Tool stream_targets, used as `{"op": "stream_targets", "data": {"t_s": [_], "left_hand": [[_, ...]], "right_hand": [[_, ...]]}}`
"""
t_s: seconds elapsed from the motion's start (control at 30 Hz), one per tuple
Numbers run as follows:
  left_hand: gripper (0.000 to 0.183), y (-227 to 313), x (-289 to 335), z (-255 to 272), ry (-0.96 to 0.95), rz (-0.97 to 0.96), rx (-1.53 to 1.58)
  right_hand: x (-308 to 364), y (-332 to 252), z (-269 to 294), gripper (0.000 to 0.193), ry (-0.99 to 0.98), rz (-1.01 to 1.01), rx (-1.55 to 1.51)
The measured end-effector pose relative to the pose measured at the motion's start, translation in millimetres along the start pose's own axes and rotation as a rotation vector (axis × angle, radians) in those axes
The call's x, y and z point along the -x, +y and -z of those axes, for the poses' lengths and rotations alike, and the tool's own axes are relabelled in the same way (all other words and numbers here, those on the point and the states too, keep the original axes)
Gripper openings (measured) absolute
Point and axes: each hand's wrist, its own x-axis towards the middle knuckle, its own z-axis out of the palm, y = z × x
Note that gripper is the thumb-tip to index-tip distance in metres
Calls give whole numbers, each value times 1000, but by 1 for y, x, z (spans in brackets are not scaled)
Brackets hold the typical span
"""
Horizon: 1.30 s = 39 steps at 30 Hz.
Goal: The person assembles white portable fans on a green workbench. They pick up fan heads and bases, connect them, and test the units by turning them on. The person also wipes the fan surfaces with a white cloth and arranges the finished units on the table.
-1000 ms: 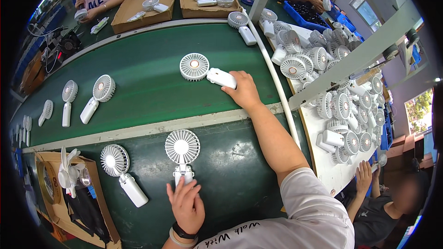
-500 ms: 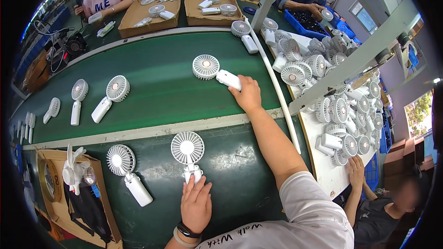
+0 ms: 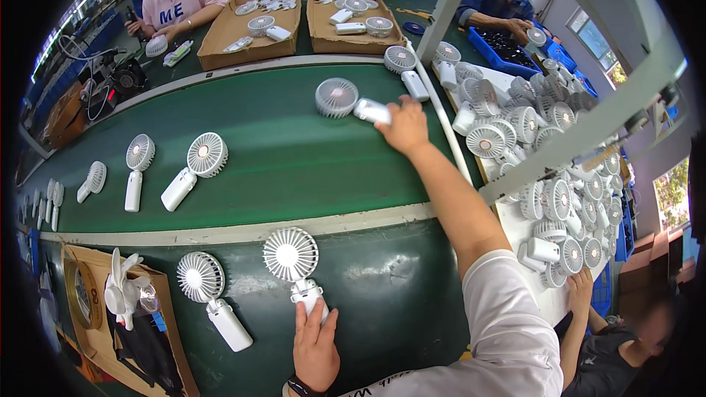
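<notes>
On the green conveyor belt (image 3: pixel 279 169), my right hand (image 3: pixel 407 126) grips the handle end of a white handheld fan (image 3: pixel 337 97). The fan is slightly smeared by motion, its round head pointing left. Just past my right fingertips lies another white fan (image 3: pixel 401 59), its handle close to my hand. On the dark green table nearer me, the extended fingers of my left hand (image 3: pixel 316 349) rest on the lower handle of a white fan (image 3: pixel 292 254) lying face up. Left of it is a similar fan (image 3: pixel 200 277), touched by neither hand.
More fans (image 3: pixel 207 154) lie along the belt's left. A carton (image 3: pixel 81 327) with fan parts sits at left. Two shallow cartons (image 3: pixel 213 59) stand beyond the belt. Fans heap on a white table (image 3: pixel 540 298) at right, behind a metal post (image 3: pixel 441 11). Three other people sit around.
My right hand has shifted the gripped fan farther from me across the belt. My left hand's fingers have slid toward the handle's lower end. The whole view has shifted slightly.
</notes>
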Motion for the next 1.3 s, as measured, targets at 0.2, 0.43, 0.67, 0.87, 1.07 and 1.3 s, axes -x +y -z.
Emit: {"op": "stream_targets", "data": {"t_s": [0.2,0.43,0.67,0.87,1.07,1.3], "left_hand": [[44,5,-6,7,-28,81,42],[44,1,-2,0,-20,104,39],[46,3,-1,1,-22,69,80],[43,9,1,5,30,-20,23],[41,15,8,1,31,-65,-27],[41,19,18,-8,28,-141,-144]], "right_hand": [[-52,41,-29,54,-88,-230,70],[-78,48,-4,80,-482,-167,207],[-40,41,12,90,-670,-88,98],[46,-11,76,65,-414,-69,136],[160,-43,123,52,-195,-18,-59],[251,-47,159,52,-204,-73,-67]]}}
